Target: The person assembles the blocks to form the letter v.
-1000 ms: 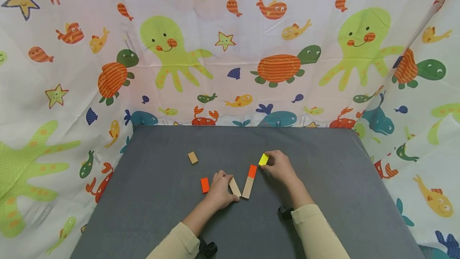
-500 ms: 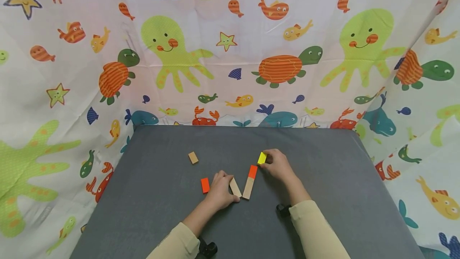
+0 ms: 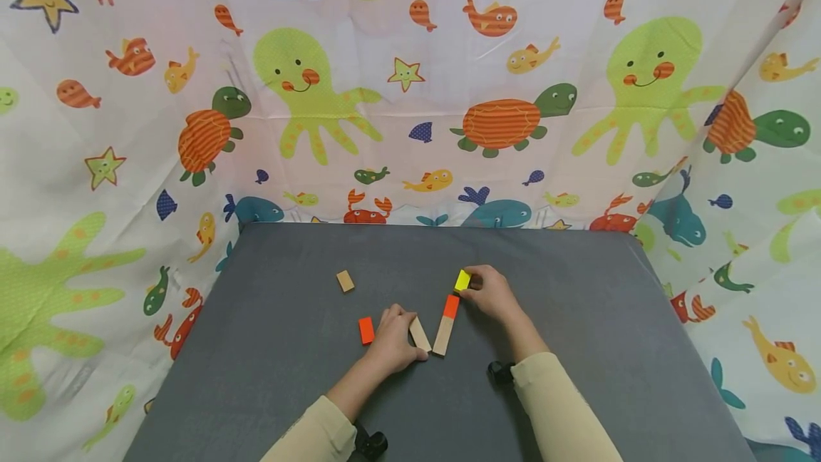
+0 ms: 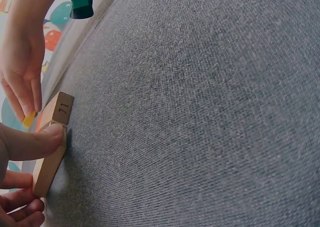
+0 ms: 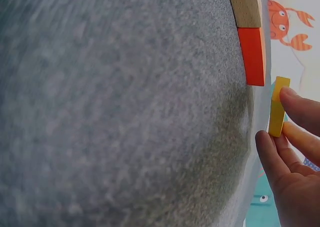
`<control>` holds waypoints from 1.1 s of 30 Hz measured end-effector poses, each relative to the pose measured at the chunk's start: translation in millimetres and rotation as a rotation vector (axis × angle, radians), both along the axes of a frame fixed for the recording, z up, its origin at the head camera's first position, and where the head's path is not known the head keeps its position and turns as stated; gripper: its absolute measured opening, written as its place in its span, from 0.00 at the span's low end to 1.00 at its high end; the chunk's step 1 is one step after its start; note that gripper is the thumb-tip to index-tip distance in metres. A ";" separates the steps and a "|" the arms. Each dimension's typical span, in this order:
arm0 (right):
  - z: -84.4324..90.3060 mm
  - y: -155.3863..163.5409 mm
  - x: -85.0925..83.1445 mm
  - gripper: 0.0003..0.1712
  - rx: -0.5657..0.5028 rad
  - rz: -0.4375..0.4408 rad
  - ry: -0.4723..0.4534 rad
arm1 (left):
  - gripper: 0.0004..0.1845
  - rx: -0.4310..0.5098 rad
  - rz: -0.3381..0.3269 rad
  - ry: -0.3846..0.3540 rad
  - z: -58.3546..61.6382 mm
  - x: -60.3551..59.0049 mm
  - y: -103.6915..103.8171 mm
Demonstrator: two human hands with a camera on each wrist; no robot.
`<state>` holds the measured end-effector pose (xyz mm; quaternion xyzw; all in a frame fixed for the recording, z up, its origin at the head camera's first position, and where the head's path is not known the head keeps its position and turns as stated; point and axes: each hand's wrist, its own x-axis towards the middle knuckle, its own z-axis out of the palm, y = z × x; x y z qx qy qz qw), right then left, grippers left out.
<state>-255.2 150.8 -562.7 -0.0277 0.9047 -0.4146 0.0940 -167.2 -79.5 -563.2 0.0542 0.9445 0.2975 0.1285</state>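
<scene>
My left hand (image 3: 389,342) holds a plain wooden block (image 3: 420,334) between thumb and fingers on the grey table. In the left wrist view its thumb presses the block's near end, beside another wooden block (image 4: 61,107) marked 71. That second block slants away at an angle, and an orange-red block (image 3: 451,306) continues it end to end. My right hand (image 3: 492,292) pinches a small yellow block (image 3: 462,281) just beyond the far end of the orange-red block. In the right wrist view the yellow block (image 5: 279,107) appears raised, a small gap from the orange-red one.
Left of my left hand lies another orange-red block (image 3: 365,331). A small wooden block (image 3: 345,281) lies farther back on the grey table (image 3: 269,376). A white curtain (image 3: 398,113) printed with sea animals hangs behind the table and at both sides.
My right hand has moved slightly left with the yellow block, bringing it over toward the far end of the orange-red block. The left hand has stayed in place.
</scene>
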 end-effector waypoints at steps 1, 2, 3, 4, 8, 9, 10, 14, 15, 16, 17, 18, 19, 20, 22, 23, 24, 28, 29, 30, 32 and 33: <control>0.1 -0.6 -0.4 0.31 0.002 -0.002 0.000 | 0.45 -0.001 0.000 -0.002 0.1 -0.1 0.0; 0.0 -1.1 -0.7 0.31 0.002 -0.004 -0.003 | 0.45 -0.002 0.001 -0.005 0.2 -0.3 -0.1; 0.1 -1.7 -0.9 0.31 0.002 -0.004 -0.004 | 0.45 0.000 0.001 -0.005 0.2 -0.4 -0.2; -0.1 -2.5 -1.1 0.31 -0.002 -0.006 -0.007 | 0.45 0.001 -0.001 -0.005 0.2 -0.5 -0.5; -1.7 -4.6 -1.1 0.32 -0.003 0.000 -0.015 | 0.45 -0.004 0.000 -0.015 -0.4 -0.7 -1.2; -1.9 -5.1 -1.3 0.32 -0.002 0.001 -0.017 | 0.45 -0.003 0.000 -0.016 -0.7 -0.8 -1.3; -2.2 -5.4 -1.4 0.32 0.000 0.001 -0.022 | 0.45 -0.004 -0.001 -0.019 -0.9 -0.9 -1.5; -2.7 -6.0 -2.3 0.32 0.009 0.001 -0.031 | 0.45 0.002 -0.001 -0.021 -1.0 -0.9 -1.8; -2.5 -6.2 -2.6 0.32 0.008 0.002 -0.031 | 0.45 0.004 -0.002 -0.018 -0.6 -0.9 -1.8; -2.5 -6.3 -2.9 0.32 0.010 0.004 -0.028 | 0.45 0.008 -0.003 -0.015 -0.3 -0.8 -2.0; -2.8 -6.5 -3.3 0.32 0.012 0.005 -0.025 | 0.45 0.011 -0.004 -0.012 -0.1 -0.5 -2.0; -2.7 -6.6 -3.4 0.32 0.013 0.006 -0.023 | 0.45 0.015 -0.005 -0.007 0.2 -0.4 -2.1; -3.1 -6.6 -3.7 0.31 0.017 0.007 -0.023 | 0.45 0.016 -0.006 -0.002 0.1 -0.3 -2.1; -3.5 -6.6 -3.7 0.31 0.021 0.009 -0.022 | 0.45 0.017 -0.007 0.002 0.0 -0.1 -2.1; -4.5 -6.7 -3.8 0.31 0.032 0.016 -0.021 | 0.44 0.015 -0.009 0.006 0.2 0.4 -2.0; -5.1 -6.6 -3.9 0.31 0.037 0.019 -0.021 | 0.44 0.015 -0.009 0.008 0.3 0.4 -1.9; -5.1 -6.6 -3.8 0.31 0.040 0.021 -0.020 | 0.44 0.017 -0.010 0.008 0.4 0.3 -1.7; -6.1 -6.9 -4.0 0.31 0.047 0.031 -0.007 | 0.44 0.025 -0.006 -0.012 1.5 0.1 -1.0; -6.1 -7.0 -4.1 0.30 0.047 0.032 -0.006 | 0.44 0.025 -0.004 -0.015 1.6 -0.1 -0.9; -6.0 -7.2 -4.1 0.30 0.048 0.033 -0.006 | 0.45 0.024 -0.002 -0.019 1.6 -0.1 -0.8; -6.2 -6.9 -4.2 0.30 0.054 0.041 0.002 | 0.45 0.017 0.002 -0.020 1.1 -0.5 -0.6; -6.1 -6.9 -4.3 0.30 0.055 0.043 0.003 | 0.45 0.014 0.002 -0.018 0.8 -0.7 -0.5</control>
